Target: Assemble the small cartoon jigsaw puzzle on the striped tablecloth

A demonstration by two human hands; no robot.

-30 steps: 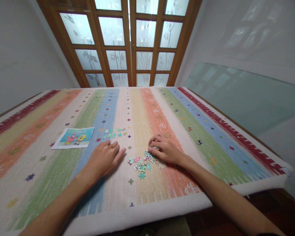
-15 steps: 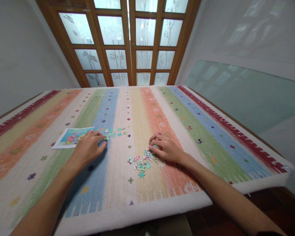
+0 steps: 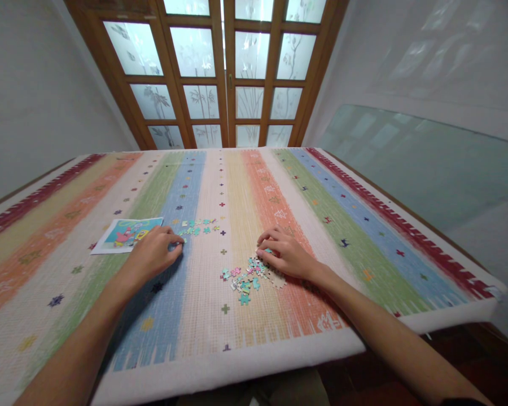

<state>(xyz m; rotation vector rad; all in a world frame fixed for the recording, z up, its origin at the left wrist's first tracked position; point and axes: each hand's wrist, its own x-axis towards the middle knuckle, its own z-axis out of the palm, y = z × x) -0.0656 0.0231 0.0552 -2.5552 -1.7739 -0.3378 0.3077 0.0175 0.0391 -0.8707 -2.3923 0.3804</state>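
Left hand (image 3: 154, 251), covering the near right corner of the printed picture (image 3: 125, 234), has thumb and fingertips pinched on a small green puzzle piece (image 3: 184, 241). More pieces (image 3: 198, 227) lie just right of that picture; farther right of it, the right hand (image 3: 283, 254) curls over a loose heap (image 3: 249, 279), its grip hidden from me.

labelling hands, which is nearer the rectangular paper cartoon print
Left: left hand partly hides the cartoon print at its right edge; right hand is farther right, by multicoloured piled puzzle pieces.
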